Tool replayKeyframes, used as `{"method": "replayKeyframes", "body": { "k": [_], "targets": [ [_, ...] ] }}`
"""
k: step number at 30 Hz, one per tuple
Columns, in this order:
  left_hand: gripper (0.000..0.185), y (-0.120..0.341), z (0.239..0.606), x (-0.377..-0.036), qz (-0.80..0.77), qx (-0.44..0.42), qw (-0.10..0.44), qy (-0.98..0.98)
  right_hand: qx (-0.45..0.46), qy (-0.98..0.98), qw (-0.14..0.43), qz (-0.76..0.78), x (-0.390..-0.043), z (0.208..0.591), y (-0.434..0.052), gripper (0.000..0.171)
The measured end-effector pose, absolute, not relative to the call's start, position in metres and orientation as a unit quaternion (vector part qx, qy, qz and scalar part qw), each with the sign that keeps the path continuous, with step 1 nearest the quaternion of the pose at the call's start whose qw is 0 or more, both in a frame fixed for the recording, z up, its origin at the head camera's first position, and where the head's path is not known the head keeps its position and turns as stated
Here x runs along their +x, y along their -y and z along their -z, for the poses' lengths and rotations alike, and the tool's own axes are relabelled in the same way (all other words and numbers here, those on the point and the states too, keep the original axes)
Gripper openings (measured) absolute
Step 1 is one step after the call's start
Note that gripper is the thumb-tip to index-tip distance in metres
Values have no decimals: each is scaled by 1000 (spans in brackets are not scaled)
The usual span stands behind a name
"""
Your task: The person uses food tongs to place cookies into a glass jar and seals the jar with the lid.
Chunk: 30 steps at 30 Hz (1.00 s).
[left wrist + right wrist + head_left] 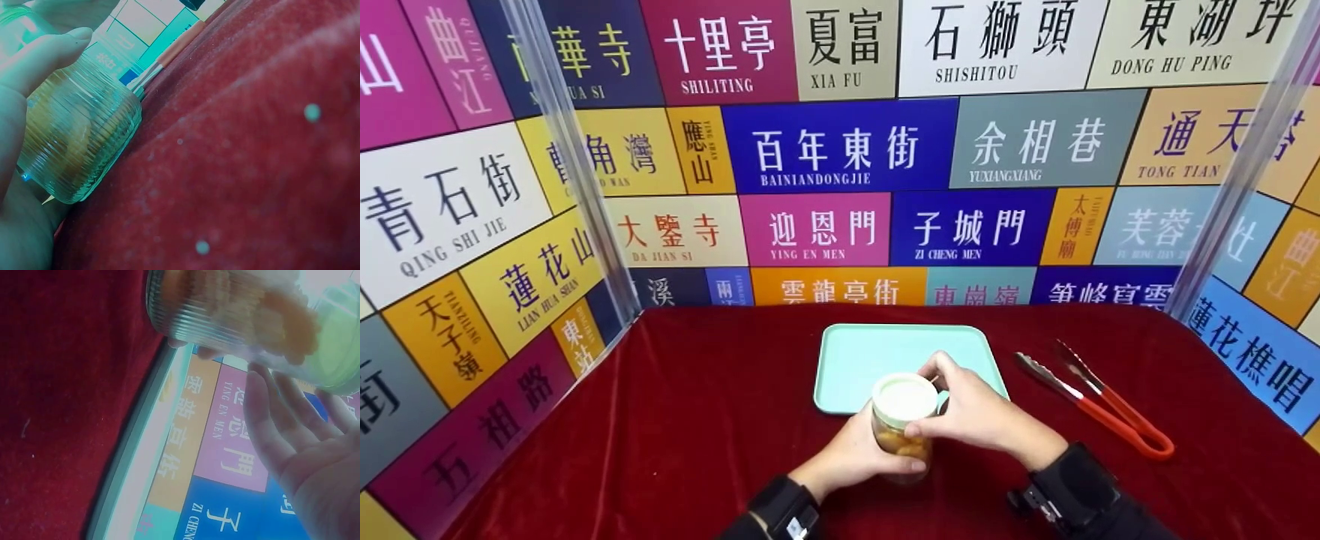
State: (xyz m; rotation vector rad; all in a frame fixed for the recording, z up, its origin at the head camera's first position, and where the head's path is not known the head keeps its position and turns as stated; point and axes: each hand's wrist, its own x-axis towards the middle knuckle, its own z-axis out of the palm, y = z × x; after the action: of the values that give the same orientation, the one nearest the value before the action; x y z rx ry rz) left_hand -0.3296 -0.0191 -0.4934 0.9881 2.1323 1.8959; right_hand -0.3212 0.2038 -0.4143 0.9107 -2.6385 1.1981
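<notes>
A ribbed clear glass jar (pixel 901 441) with a pale green lid (pixel 905 397) holds brownish-yellow pieces of food. My left hand (pixel 851 455) grips the body of the jar, its thumb lying across the glass in the left wrist view. At the lid's right side, my right hand (pixel 979 409) holds the rim between the thumb in front and the fingers behind. In the right wrist view those fingers (pixel 287 405) reach along the lid end of the jar. The jar stands nearly upright, in front of a mint green tray (pixel 851 364).
Metal tongs with red handles (pixel 1125 427) lie spread on the right, beside the tray. A dark red velvet cloth (pixel 697 420) covers the table. Colourful sign panels (pixel 840 146) wall in the back and sides, with clear upright posts (pixel 577 165) at the corners.
</notes>
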Motion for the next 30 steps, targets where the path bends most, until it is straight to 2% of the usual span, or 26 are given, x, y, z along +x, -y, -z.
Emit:
{"method": "replayKeyframes", "body": {
  "k": [5, 7, 14, 22, 30],
  "targets": [
    [91, 19, 493, -331, -631, 334, 64, -697, 328, 843, 19, -425, -327, 418, -210, 94],
    [93, 20, 493, -331, -632, 337, 64, -695, 350, 822, -3, -450, -330, 419, -214, 98],
    [85, 20, 492, -331, -628, 333, 66, -700, 399, 760, -74, -507, -337, 425, -223, 77],
    [86, 21, 493, -331, -626, 332, 64, -703, 398, 766, -65, -500, -339, 426, -222, 66],
    [87, 20, 494, -332, -627, 329, 66, -703, 372, 781, -44, -500, -335, 426, -217, 61]
  ]
}}
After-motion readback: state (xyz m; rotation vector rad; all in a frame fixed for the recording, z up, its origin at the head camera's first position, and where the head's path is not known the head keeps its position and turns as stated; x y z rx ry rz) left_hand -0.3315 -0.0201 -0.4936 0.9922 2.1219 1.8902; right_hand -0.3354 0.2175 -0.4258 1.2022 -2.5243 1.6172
